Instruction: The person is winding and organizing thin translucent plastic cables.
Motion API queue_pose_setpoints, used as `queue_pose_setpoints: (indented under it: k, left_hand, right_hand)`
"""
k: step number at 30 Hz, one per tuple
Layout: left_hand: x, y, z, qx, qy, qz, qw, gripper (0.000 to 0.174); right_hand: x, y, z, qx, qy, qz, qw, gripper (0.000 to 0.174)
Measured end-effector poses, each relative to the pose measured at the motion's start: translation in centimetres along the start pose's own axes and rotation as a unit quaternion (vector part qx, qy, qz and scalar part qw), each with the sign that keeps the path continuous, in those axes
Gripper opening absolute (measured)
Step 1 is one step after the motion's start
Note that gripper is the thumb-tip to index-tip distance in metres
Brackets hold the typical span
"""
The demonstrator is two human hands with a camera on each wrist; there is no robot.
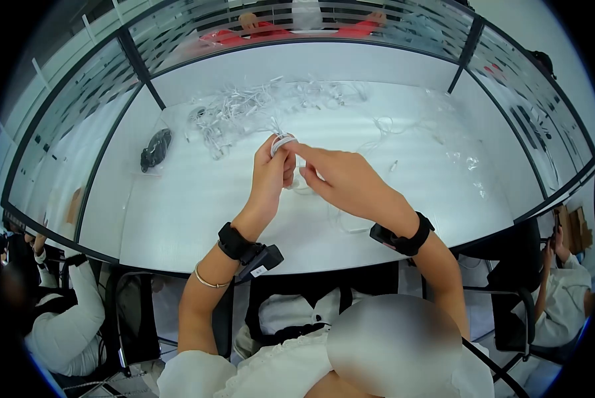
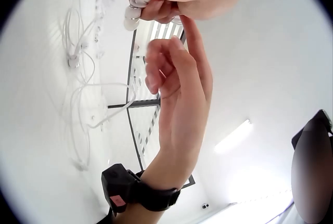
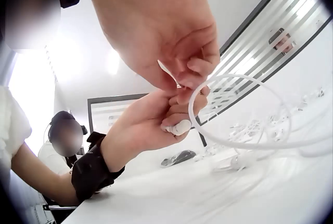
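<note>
Gripping the coiled white cable [image 1: 283,140] in left hand [image 1: 271,174], pinching its loose strand just beside with right hand [image 1: 350,182].

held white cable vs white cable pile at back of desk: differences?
The held cable is wound into a loop; the pile is a loose tangle. The held cable is gripped above the desk by left hand and right hand; the pile lies on it. Both are thin, white.
</note>
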State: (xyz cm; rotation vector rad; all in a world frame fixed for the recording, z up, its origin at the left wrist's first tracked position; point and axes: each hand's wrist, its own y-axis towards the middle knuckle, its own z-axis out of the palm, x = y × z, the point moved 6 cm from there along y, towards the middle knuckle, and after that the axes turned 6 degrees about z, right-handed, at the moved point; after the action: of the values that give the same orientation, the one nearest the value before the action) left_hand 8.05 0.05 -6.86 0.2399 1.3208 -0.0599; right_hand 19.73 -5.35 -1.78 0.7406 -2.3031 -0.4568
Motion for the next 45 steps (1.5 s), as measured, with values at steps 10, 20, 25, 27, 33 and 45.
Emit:
queue_pose_setpoints:
  k: [10, 20, 25, 27, 33, 45]
  left_hand:
    - [-0.6, 0.1, -0.7, -0.073, 0.034, 0.122, 0.989, 0.017]
    - [-0.7, 0.5, -0.6, -0.030, 0.123, 0.181, 0.975, 0.027]
    - [-0.5, 1.0, -0.9, 0.022, 0.126, 0.154, 0.980, 0.025]
    - [-0.1, 1.4, -1.3, 0.039, 0.146, 0.137, 0.979, 0.026]
    - [0.3, 1.8, -1.3, 0.091, 0.150, 0.088, 0.980, 0.025]
    - [0.5, 2.7, -0.7, 0.120, 0.151, 0.071, 0.979, 0.021]
  right_hand:
    - [1.0, 2.5, 0.8, -0.041, -0.055, -0.007, 0.998, 0.034]
    - [-1.5, 4.4, 0.7, -0.095, 0.036, 0.072, 0.992, 0.017]
    - [-4.0, 4.8, 1.6, -0.069, 0.121, 0.140, 0.980, 0.020]
    - [-5.0, 5.0, 2.1, -0.054, 0.163, 0.152, 0.973, 0.020]
    - [-5.7, 4.9, 1.9, -0.028, 0.176, 0.165, 0.970, 0.019]
    - [-4.5, 4.5, 0.7, -0.108, -0.020, 0.085, 0.990, 0.011]
